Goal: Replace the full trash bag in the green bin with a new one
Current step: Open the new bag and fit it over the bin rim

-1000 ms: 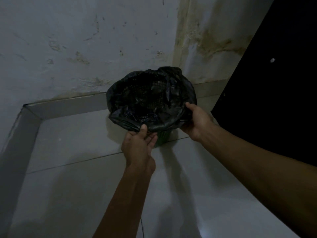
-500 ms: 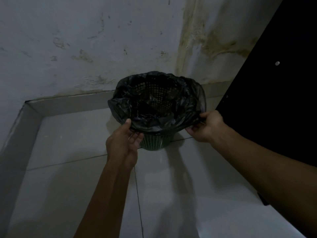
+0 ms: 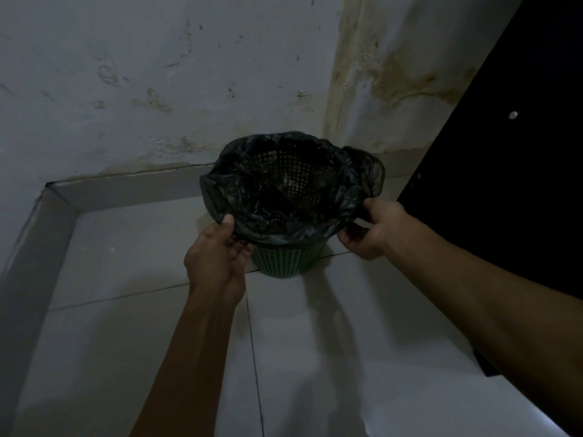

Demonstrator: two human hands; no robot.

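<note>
A small green perforated bin stands on the tiled floor in a wall corner. A thin black trash bag lines it, with its mouth spread wide and folded over the rim; the bin's mesh shows through the bag inside. My left hand pinches the bag's edge at the near left of the rim. My right hand grips the bag's edge at the right side. A loose flap of bag sticks out at the far right.
White stained walls meet behind the bin, with a grey skirting along the floor. A large black panel stands close on the right. Pale floor tiles stretch toward me.
Both hands moved apart and down, stretching the bag's mouth wider over the rim. The left hand shifted from the near middle to the near left; the bin's green side now shows.
</note>
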